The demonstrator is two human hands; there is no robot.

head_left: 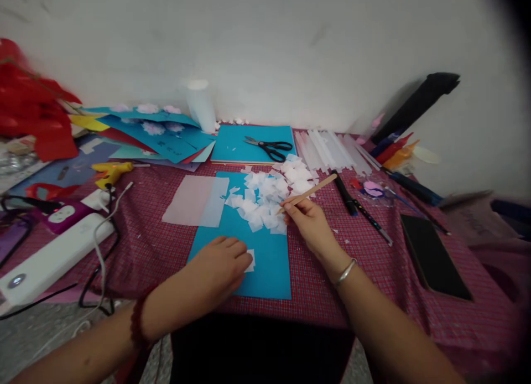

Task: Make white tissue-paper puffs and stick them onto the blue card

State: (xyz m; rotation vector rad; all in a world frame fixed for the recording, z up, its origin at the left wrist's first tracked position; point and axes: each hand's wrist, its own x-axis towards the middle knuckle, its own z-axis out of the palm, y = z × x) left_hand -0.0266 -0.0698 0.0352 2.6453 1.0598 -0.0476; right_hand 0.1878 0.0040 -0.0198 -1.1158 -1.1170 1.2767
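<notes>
A thin wooden stick slants through the pinched fingers of my right hand. Its lower tip reaches a pile of small white tissue paper squares. My left hand rests low over a blue sheet of card, its fingers curled on a small white paper square; the thumb and most of the square are hidden. Left of the pile, a larger pale pink and white tissue sheet partly overlaps the blue card.
Black-handled scissors lie on stacked coloured card at the back. Pens and a dark phone are on the right. A yellow glue gun, a white power strip and cables occupy the left.
</notes>
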